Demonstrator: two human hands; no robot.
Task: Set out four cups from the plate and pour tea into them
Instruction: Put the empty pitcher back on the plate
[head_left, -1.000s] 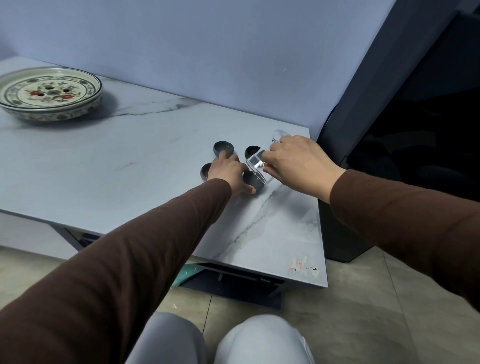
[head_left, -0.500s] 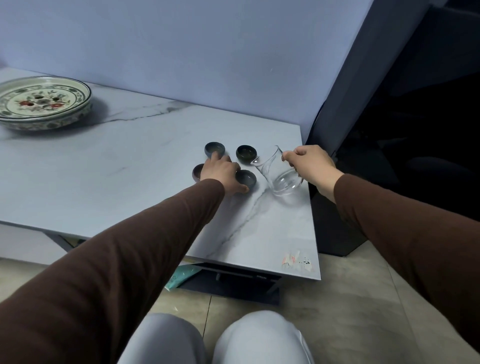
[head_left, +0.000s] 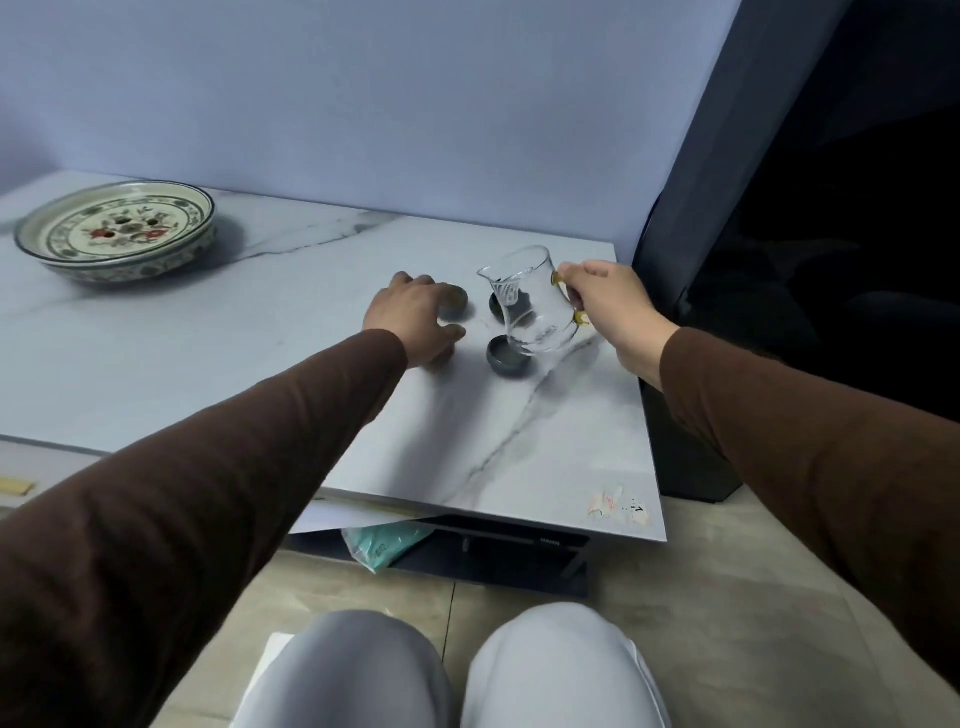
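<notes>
The right hand (head_left: 613, 312) grips the handle of a clear glass pitcher (head_left: 535, 306), held above the white marble table (head_left: 545, 441) with a little clear liquid at its bottom. Below it sit small dark ceramic cups: one nearest (head_left: 508, 356), one behind the glass (head_left: 501, 304). The left hand (head_left: 415, 322) rests spread, fingers loose, over a third cup (head_left: 453, 301); contents unclear. A painted floral plate (head_left: 117, 234) stands well apart.

i see a pale marble table (head_left: 208, 364) with grey veins and some scuffed marks (head_left: 618, 506) at its near right corner. behind it stands a plain bluish wall (head_left: 363, 104), and to the right a dark cabinet (head_left: 831, 208). under the table edge pokes a teal bag (head_left: 387, 538). below lie beige floor tiles (head_left: 727, 597) and my grey trousers (head_left: 452, 670).
</notes>
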